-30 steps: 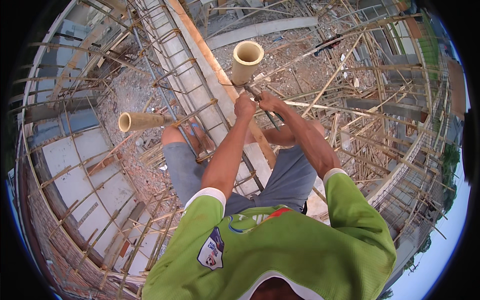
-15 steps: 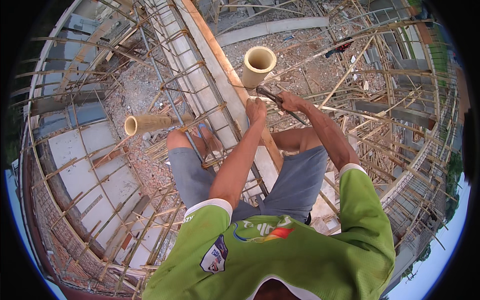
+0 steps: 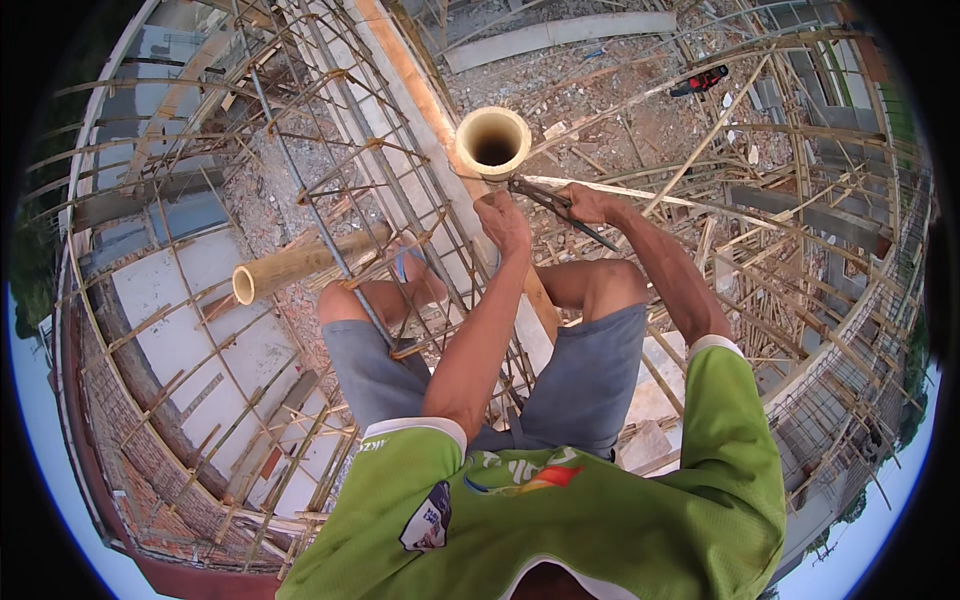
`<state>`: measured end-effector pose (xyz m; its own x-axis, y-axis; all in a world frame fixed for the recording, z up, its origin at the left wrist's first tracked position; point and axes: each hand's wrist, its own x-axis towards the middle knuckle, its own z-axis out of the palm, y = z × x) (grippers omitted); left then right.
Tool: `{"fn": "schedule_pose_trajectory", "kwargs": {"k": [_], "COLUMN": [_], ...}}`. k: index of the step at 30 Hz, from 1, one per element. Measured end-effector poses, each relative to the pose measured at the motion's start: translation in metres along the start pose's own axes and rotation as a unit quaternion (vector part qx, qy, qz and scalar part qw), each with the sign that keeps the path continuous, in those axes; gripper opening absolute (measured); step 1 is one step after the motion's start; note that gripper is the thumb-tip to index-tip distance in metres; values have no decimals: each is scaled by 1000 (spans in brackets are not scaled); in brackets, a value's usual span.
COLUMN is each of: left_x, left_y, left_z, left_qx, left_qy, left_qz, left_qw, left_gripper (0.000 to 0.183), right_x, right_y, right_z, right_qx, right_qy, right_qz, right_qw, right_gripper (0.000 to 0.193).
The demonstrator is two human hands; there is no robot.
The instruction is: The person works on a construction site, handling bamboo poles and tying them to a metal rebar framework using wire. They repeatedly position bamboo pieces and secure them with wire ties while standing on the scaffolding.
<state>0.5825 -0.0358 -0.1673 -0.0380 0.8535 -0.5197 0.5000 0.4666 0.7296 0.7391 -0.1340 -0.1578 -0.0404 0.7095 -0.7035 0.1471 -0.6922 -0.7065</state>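
One standing tube is at 12 o'clock from the left hand, and the tool has its tip just beside it.
Far left, the other tube points from 8 to 2 o'clock. Next, a long board runs from 11 to 5. The standing tube has its round mouth up; the left hand is nearer to it. That hand's fingers are curled in, and I cannot tell if they hold anything. Then the tool lies from 10 to 4 o'clock, its tip at 10 from the right hand. Those fingers are clamped on it. I count two tubes, two hands, one tool.
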Motion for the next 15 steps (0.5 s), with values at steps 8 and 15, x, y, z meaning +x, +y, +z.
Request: {"fn": "schedule_pose_trajectory", "kwargs": {"k": [8, 15], "left_x": [8, 10], "left_y": [4, -7], "left_z": [-7, 22], "left_qx": [-259, -316], "left_qy": [-350, -324], "left_qz": [-290, -246], "left_qw": [852, 857], "left_gripper": [49, 35], "right_x": [4, 13], "right_y": [15, 33], "right_z": [13, 6], "right_qx": [314, 427], "right_qy": [-85, -158], "right_qz": [1, -9], "right_qw": [946, 890], "right_gripper": [21, 13]}}
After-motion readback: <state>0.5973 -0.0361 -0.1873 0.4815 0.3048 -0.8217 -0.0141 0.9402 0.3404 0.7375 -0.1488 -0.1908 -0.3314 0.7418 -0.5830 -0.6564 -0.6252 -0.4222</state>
